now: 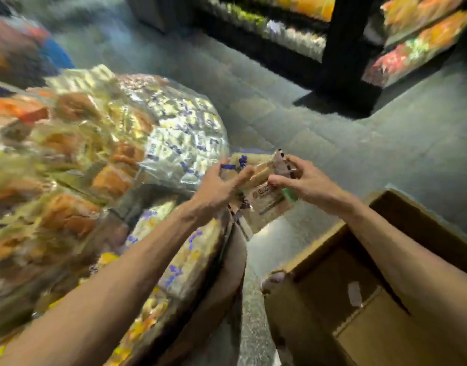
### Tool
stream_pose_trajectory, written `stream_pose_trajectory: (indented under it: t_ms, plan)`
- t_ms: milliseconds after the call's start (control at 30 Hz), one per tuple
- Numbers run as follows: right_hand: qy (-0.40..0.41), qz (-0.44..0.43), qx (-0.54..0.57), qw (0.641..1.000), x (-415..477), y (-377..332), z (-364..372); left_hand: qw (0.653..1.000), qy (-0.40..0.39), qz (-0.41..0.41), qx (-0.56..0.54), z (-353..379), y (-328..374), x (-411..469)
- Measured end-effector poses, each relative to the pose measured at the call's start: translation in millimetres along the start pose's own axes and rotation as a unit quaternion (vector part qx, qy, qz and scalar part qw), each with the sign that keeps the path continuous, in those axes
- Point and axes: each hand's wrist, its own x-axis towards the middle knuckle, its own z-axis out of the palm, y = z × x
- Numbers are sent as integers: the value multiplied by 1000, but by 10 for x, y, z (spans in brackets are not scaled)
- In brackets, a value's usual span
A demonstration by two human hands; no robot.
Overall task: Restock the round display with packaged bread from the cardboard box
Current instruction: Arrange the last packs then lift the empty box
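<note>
The view is blurred by motion. Both my hands hold one clear bread package [264, 200] with a printed label, just off the right rim of the round display [227, 262]. My left hand [222, 184] grips its left side, fingers curled over the top. My right hand [303, 182] pinches its right end. The display is piled with many wrapped breads [100, 159], some with purple print. The open cardboard box [364, 294] stands at the lower right, under my right forearm; its visible inside looks bare.
A dark shelving unit [340, 62] with colourful packaged goods stands at the back right. Grey tiled floor [293, 128] lies between it and the display. More blurred goods show at the far left edge.
</note>
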Motion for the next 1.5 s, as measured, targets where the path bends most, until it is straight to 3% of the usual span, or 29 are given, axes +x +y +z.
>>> stream_pose_trajectory:
  t_ms: [233,433,633,800,933,1067,1133,1300,1400,1500]
  plan:
    - [-190,-93,-26,977,97,-1235,2114,962,189,-58,-188,-2207,-77,-1527]
    - [-290,-59,24,955,-124,-1370,3515,923,258,-93,-269,-3282,-564,-2707]
    - [-352,9,40,935,-254,-1244,4306,933,235,-158,-223,-3716,-957,-3250]
    - [-459,72,16,885,-233,-1079,4567,935,238,-189,-181,-3787,-1142,-3323]
    - [-520,65,-18,852,-145,-1047,4611,869,363,-136,-307,-3726,-1273,-3176]
    - [-552,65,-23,831,-96,-980,4666,823,393,-106,-397,-3545,-1382,-2997]
    - [-553,76,-31,829,-86,-910,4686,840,372,-111,-378,-3437,-1426,-2963]
    - [-550,88,-67,828,-54,-629,4577,920,283,-174,-206,-3319,-1585,-2905]
    - [-485,130,-74,861,29,-439,4327,952,250,-174,-36,-3286,-1622,-2713]
    - [-401,168,-47,899,119,-322,3892,961,213,-169,54,-3192,-1667,-2335]
